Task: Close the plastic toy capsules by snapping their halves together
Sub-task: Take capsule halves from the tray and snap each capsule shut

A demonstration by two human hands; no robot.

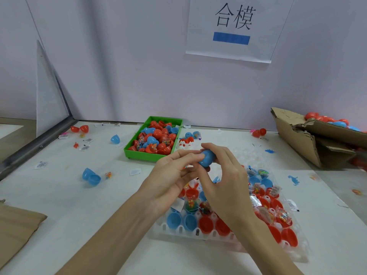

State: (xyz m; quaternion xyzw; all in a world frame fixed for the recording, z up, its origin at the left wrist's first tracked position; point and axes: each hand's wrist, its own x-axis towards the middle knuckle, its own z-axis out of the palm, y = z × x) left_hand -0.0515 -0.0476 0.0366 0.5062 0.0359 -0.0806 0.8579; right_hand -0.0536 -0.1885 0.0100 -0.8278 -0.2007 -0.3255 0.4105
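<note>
Head view: both hands, left hand (170,175) and right hand (224,175), grip blue capsule (207,158) above tray (178,231).

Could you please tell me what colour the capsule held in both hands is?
Blue capsule, seen in the head view.

White table (59,205) against a pale lavender wall (129,56) bearing a paper sign (232,28) with black characters over a blue bar, metal-framed clear partition (49,92) at left, torn cardboard box (297,135) at right, even diffuse light.
</note>
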